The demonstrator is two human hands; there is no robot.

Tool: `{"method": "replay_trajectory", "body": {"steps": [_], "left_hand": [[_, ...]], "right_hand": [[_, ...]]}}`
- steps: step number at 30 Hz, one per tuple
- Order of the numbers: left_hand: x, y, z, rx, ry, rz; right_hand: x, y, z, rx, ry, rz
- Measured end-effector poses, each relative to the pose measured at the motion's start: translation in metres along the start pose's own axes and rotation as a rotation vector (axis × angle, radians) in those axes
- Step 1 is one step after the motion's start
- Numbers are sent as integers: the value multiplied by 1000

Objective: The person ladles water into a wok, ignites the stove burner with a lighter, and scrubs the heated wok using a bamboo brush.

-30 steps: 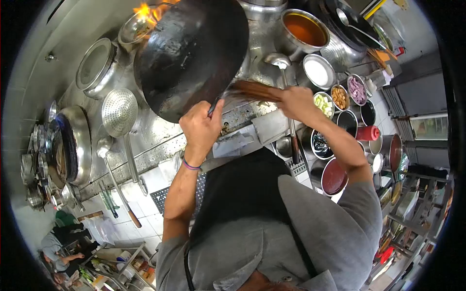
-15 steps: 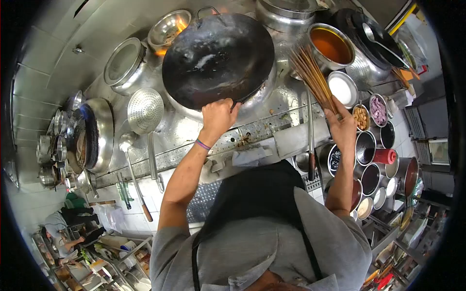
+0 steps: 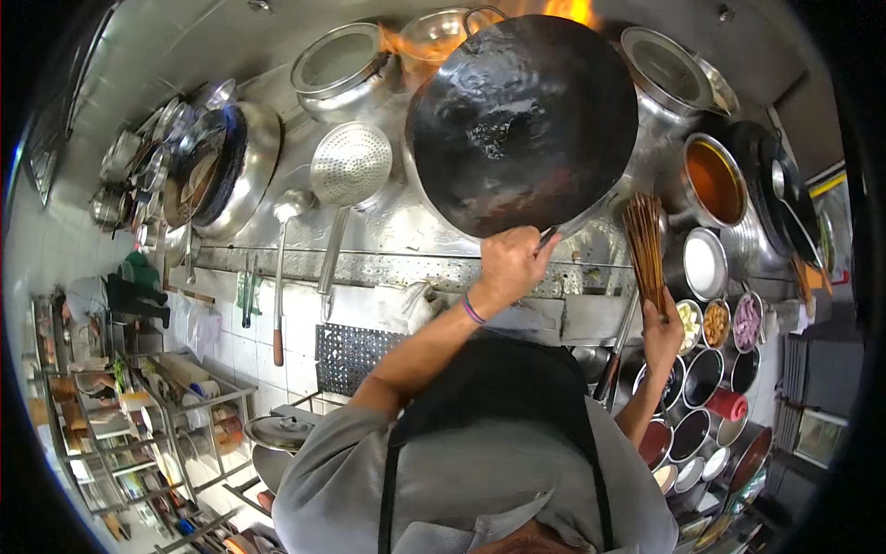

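A large black wok (image 3: 554, 111) sits tilted over the burner, its inside wet and shiny. My left hand (image 3: 514, 268) is closed around the handle at the wok's near rim. A bundle of thin brown bamboo sticks, a wok brush (image 3: 645, 245), is in my right hand (image 3: 663, 340), which grips its lower end. The brush's tips point up and away from me, to the right of the wok and apart from it. Part of my right fingers is hidden behind the brush.
Flames (image 3: 574, 11) rise behind the wok. On the left lie a perforated skimmer (image 3: 352, 163) and a ladle (image 3: 293, 204). To the right stand a pot of orange-red liquid (image 3: 715, 180), a bowl of white contents (image 3: 705, 264) and several ingredient containers, including chopped purple pieces (image 3: 748, 322).
The view has turned, so the wok and both hands appear farther right. The brush now points more upright. Flames behind the wok look larger. Both grips are unchanged.
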State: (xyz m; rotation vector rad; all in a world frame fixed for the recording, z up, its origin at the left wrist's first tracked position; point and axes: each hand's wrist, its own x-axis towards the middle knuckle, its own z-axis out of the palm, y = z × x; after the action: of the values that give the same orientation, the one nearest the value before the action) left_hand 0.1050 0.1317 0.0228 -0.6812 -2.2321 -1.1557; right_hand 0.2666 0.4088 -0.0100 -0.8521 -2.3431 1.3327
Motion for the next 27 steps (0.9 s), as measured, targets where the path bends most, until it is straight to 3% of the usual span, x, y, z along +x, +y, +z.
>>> {"method": "replay_trajectory", "body": {"steps": [9,14,15,18,23,27], "left_hand": [[10,20,-29,-253,249,-233],[14,19,-37,-309,282,-284],[15,16,-40,-303,274,-280],[20,15,-53,-307,175,-282],[8,-3,-62,131,-87,-61],[-20,-15,-41,161,-227,85]], "right_hand": [[7,30,7,55,-22,-48],[10,-25,5,374,-115,84],[13,-32,10,431,-76,9],[20,-68,6,614,-12,149],[44,-105,6,1012,-236,117],[58,-120,34,1345,-459,146]]}}
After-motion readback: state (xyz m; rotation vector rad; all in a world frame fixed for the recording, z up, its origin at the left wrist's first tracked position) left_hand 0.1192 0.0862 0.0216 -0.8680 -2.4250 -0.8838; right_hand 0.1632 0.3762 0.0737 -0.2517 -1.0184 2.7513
